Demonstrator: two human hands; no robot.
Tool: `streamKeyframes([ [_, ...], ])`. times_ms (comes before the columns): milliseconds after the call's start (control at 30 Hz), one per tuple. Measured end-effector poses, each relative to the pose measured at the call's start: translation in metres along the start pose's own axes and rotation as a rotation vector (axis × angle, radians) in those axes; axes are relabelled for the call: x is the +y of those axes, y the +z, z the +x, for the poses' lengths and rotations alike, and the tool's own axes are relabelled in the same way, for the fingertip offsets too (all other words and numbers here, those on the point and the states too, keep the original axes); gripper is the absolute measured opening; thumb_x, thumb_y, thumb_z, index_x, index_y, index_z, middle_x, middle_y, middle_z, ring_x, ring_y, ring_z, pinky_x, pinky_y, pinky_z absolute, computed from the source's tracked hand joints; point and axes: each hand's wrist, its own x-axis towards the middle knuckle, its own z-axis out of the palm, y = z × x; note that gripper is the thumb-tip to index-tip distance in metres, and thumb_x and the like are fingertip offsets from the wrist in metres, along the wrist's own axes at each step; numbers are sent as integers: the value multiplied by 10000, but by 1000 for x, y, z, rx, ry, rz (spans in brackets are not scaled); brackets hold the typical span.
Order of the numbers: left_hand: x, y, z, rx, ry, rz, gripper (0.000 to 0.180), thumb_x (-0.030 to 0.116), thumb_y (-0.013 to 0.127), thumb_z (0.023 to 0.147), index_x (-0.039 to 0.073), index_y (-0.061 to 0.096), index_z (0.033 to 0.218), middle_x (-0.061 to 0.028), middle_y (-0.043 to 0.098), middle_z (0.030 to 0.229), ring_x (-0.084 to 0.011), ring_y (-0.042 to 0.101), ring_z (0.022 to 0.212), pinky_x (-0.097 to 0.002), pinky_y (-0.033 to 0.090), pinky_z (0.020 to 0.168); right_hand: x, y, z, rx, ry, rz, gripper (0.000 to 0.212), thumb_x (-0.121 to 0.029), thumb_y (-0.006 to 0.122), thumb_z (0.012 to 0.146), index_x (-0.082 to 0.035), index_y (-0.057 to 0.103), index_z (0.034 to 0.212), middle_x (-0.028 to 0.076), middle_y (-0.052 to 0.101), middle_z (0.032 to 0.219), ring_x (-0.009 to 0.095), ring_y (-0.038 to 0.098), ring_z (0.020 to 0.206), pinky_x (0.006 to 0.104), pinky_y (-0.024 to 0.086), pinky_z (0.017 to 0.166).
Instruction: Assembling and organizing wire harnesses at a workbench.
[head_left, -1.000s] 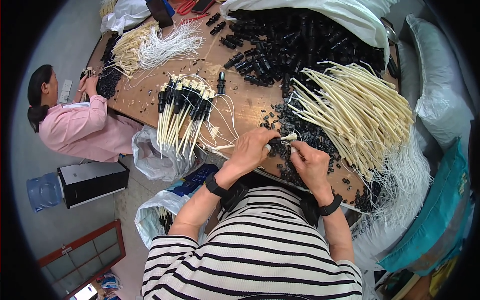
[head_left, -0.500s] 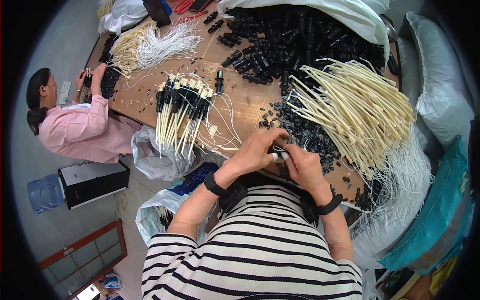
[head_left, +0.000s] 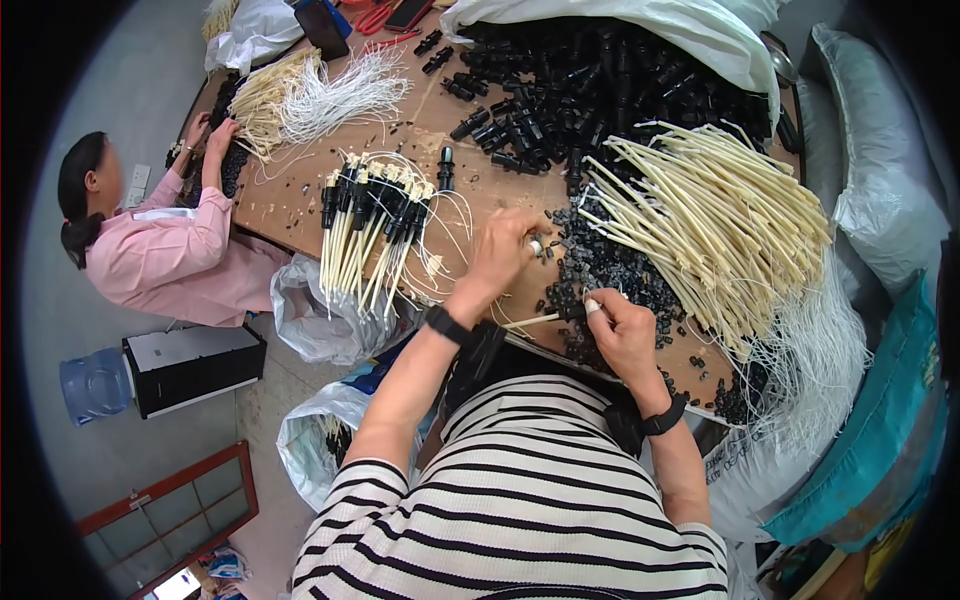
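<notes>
My right hand [head_left: 624, 332] is closed on a black plastic fitting [head_left: 571, 311] at the table's near edge. A cream tube [head_left: 530, 321] sticks out of that fitting toward the left. Farther out, my left hand [head_left: 507, 250] has its fingers curled together beside the heap of small black clips [head_left: 592, 262]. Whatever it may pinch is too small to make out. White covers wrap some fingertips. To the left lies a bundle of finished-looking assemblies [head_left: 372, 205], black fittings with cream tubes and white cords. One black fitting [head_left: 446, 168] stands upright beside them.
A big pile of black fittings [head_left: 530, 110] spreads at the back under a white sack [head_left: 640, 25]. Cream tubes with white cords [head_left: 715, 225] lie at right; more tubes and cords [head_left: 345, 90] lie back left. A person in pink [head_left: 165, 245] works at the table's left side.
My left hand has parted from the right and moved away over the table to the small clips. My right hand stays near the edge, and the tube with its fitting now shows.
</notes>
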Motion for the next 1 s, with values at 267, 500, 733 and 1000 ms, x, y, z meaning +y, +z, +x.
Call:
streamKeyframes([
  [267, 8, -15, -1, -72, -284, -231, 242, -52, 650, 735, 32, 692, 958, -45, 653, 800, -127, 617, 732, -252, 503, 671, 21, -4, 3, -5, 204, 131, 116, -124, 632, 840, -32, 685, 886, 61, 524, 529, 123, 482, 454, 282, 379, 467],
  [500, 82, 10, -32, -135, 314, -142, 257, -45, 648, 663, 57, 712, 890, -85, 651, 903, -237, 638, 832, -313, 511, 707, 19, 8, 12, -18, 154, 265, 135, -60, 580, 820, -14, 675, 904, 142, 612, 649, 189, 593, 558, 308, 453, 553],
  [733, 71, 8, -30, -70, 78, -401, 359, -87, 611, 696, 86, 713, 994, -37, 640, 847, -144, 604, 704, -269, 489, 621, 0, 2, 10, 133, -5, -79, 63, -82, 633, 817, -58, 652, 872, 137, 618, 657, 289, 613, 546, 354, 461, 507],
  [1000, 57, 11, -35, -198, -382, -603, 157, -52, 648, 754, 18, 695, 886, 8, 612, 854, -34, 540, 683, -179, 426, 598, -4, 5, 6, 192, -330, -224, 104, -80, 663, 797, -71, 647, 900, 82, 622, 678, 246, 602, 505, 335, 454, 460],
])
